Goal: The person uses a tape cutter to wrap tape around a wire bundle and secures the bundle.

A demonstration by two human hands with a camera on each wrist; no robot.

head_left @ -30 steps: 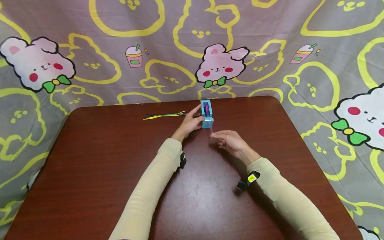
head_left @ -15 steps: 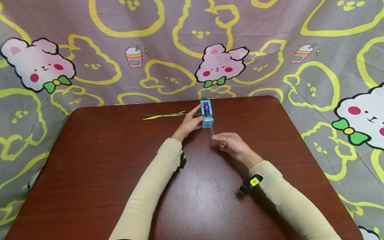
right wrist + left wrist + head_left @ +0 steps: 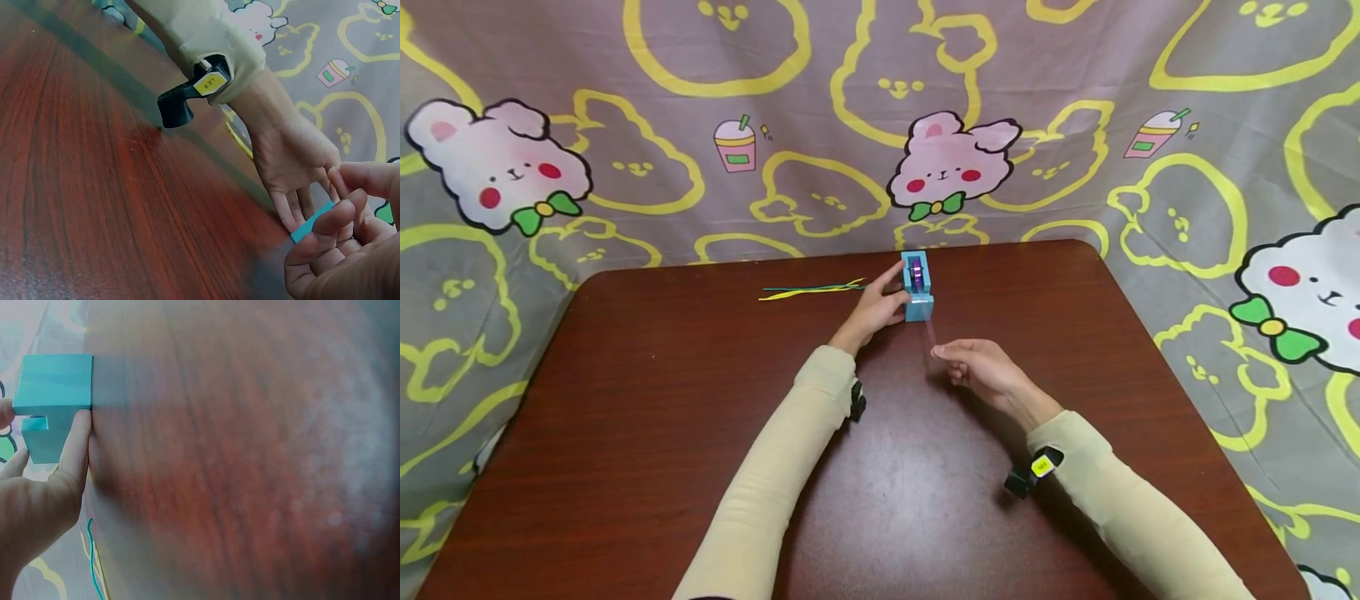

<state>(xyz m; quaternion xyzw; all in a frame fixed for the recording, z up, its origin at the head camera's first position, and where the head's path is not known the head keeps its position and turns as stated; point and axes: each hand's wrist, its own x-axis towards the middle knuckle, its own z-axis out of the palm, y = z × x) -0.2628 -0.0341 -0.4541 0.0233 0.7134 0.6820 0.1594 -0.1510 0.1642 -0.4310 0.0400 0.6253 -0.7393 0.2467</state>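
Observation:
A light-blue tape dispenser (image 3: 920,308) with a purple-looking roll (image 3: 916,275) stands at the table's far edge. My left hand (image 3: 874,310) holds it from the left, thumb over its top and fingers spread along its side. The left wrist view shows that side of the dispenser (image 3: 56,381) close up, with the left hand (image 3: 44,494) against it. A clear strip of tape (image 3: 930,335) runs from the dispenser's front towards me. Its end is pinched between thumb and forefinger of my right hand (image 3: 985,367). In the right wrist view the right hand (image 3: 350,250) partly hides the dispenser (image 3: 311,223).
Left of the dispenser, yellow and teal thin strips (image 3: 812,290) lie on the brown table (image 3: 662,417). A patterned cloth (image 3: 820,108) hangs close behind the table and along its sides. Each wrist carries a black camera mount (image 3: 1033,471).
My right hand has drawn back towards me and slightly right, and the strip of tape between it and the dispenser has grown longer. The left hand and the dispenser have stayed in place.

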